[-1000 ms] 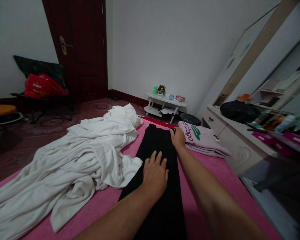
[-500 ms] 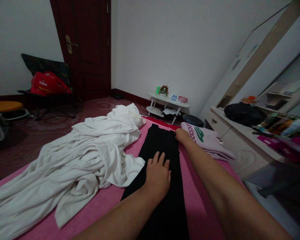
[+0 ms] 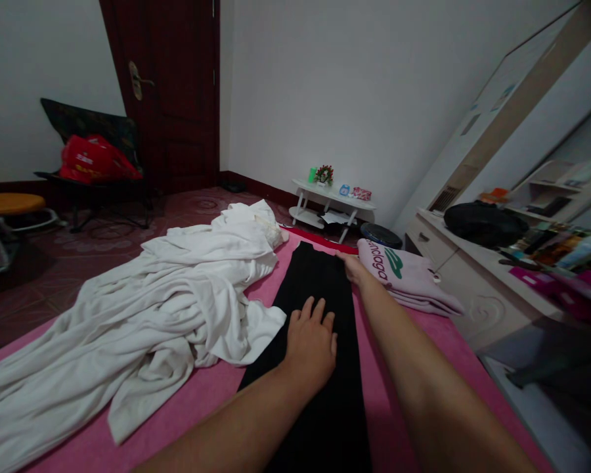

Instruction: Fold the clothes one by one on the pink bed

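A long, narrow piece of black clothing (image 3: pixel 320 282), which looks like folded trousers, lies flat on the pink bed cover (image 3: pixel 389 394). My left hand (image 3: pixel 311 338) rests palm down on its middle, fingers spread. At its far right corner is my right hand (image 3: pixel 352 268), with the fingers stretched out along the edge of the cloth; the thumb is hidden. Left of the black clothing, a large rumpled white cloth (image 3: pixel 177 295) overlaps the cover. To the right of my right hand lies a folded pink garment (image 3: pixel 408 276) with lettering and a green print.
Beyond the bed stands a small white table (image 3: pixel 335 195) with a potted plant (image 3: pixel 324 174). A dresser (image 3: pixel 473 282) bearing a black bag (image 3: pixel 485 223) runs along the right side. At the left, a folding chair (image 3: pixel 88 118) holds a red bag (image 3: pixel 96 161) beside an orange stool (image 3: pixel 12 203).
My right hand has shifted slightly left at the far corner, and its fingers now reach out over the black cloth. The top edge there looks smoother. My left hand has stayed in place.
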{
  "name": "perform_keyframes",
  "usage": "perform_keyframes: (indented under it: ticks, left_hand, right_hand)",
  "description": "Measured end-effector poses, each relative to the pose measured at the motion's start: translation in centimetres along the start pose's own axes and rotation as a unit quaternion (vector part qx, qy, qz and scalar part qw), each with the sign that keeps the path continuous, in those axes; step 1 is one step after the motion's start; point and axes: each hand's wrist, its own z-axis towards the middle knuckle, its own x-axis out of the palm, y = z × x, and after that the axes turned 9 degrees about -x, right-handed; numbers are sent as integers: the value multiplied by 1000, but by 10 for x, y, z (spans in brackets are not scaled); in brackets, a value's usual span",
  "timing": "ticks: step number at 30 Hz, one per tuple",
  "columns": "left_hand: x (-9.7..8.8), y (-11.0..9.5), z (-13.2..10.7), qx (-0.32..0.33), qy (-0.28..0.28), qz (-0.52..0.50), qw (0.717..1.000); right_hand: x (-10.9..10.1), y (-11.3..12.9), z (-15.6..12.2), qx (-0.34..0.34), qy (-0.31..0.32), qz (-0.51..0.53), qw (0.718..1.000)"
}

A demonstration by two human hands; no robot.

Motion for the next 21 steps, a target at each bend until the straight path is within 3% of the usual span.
perform_keyframes:
  ticks: [8, 10, 15, 18, 21]
  left_hand:
    - [-4, 11, 5, -24, -39, -119, 992]
    - [-3, 17, 9, -38, -55, -172, 983]
    - [2, 27, 15, -64, -85, -233, 967]
    - [0, 32, 10, -92, -79, -277, 953]
    - [-9, 42, -6, -54, -67, -271, 959]
  right_hand:
    - [-4, -5, -63, -165, 18, -250, 954]
    - [-10, -5, -93, -223, 47, -300, 926]
    - [-26, -9, -181, -390, 190, -373, 820]
    - [-31, -2, -230, -411, 229, -365, 804]
    - [-35, 8, -267, -429, 221, -375, 791]
